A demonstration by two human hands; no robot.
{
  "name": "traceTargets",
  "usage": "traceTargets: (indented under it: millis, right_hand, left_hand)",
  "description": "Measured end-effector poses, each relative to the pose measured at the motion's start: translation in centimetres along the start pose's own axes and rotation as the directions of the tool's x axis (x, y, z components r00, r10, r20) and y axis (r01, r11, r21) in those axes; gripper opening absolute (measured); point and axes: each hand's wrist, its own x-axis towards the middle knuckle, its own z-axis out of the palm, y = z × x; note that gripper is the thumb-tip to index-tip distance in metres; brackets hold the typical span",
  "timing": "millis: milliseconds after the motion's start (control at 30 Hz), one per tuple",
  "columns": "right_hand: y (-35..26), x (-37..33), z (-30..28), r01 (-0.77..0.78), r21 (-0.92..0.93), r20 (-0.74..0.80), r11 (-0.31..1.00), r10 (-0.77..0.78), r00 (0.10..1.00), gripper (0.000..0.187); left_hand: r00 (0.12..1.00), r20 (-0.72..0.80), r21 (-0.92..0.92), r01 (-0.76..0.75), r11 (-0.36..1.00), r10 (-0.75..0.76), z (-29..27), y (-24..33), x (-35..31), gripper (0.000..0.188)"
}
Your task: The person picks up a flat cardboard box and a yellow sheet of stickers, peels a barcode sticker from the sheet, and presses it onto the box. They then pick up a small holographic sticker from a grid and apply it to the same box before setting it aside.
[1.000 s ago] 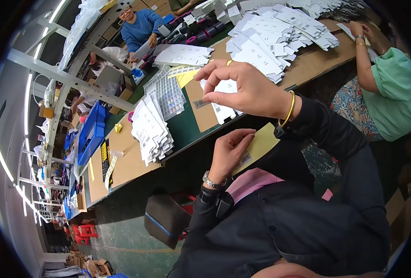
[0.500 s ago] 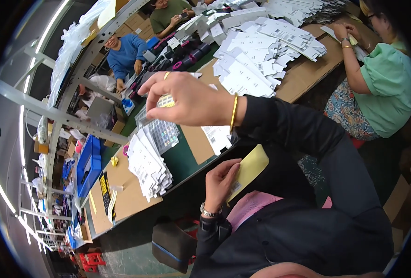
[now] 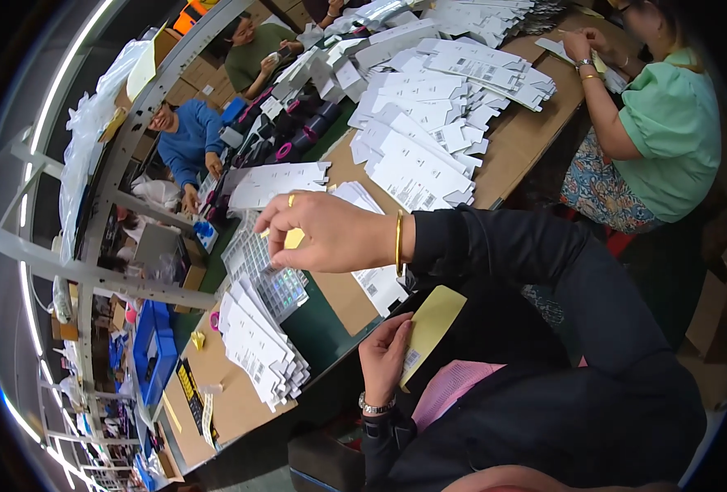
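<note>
My left hand (image 3: 386, 351) is closed on a strip of yellow backing paper (image 3: 435, 334), thumb on top, held in front of my body. A small printed label (image 3: 411, 358) shows on the strip beside my thumb. Over the table hangs my right hand (image 3: 322, 234), its fingers curled and thumb and forefinger close together; whatever is between the tips is too small to make out. Beneath and beyond it lies a sheet of small shiny stickers (image 3: 285, 291), partly covered by the hand. A fanned stack of flat white cartons (image 3: 261, 344) sits beside that sheet.
Large piles of flat white cartons (image 3: 413, 164) cover the far table. A blue tray (image 3: 154, 353) stands at the left edge near a metal shelf post. A co-worker in green (image 3: 667, 139) sits at right; a person in blue (image 3: 191, 139) works across the table.
The view has shifted, and my right hand appears lower in it, still over the sticker sheet. My left hand keeps hold of the yellow strip. More white cartons show beyond my right hand.
</note>
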Motion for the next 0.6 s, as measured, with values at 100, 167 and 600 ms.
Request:
traceTargets:
  millis: [100, 167, 600]
  right_hand:
    - [0.9, -1.4, -0.3, -0.052, 0.009, 0.024, 0.999, 0.052, 0.998, 0.016]
    - [1.2, -2.6, -0.6, -0.102, 0.041, -0.018, 0.994, 0.103, 0.995, 0.017]
    - [0.1, -9.2, -2.2, -0.382, 0.094, 0.004, 0.919, 0.384, 0.923, 0.008]
  left_hand:
    - [1.0, 0.009, -0.022, 0.018, 1.0, -0.017, 0.1, -0.1, 0.7, 0.024]
    - [0.998, 0.019, -0.108, 0.055, 0.993, -0.053, 0.4, 0.1, 0.8, 0.024]
    - [0.999, 0.024, 0.031, 0.032, 0.999, -0.032, 0.0, 0.0, 0.5, 0.024]
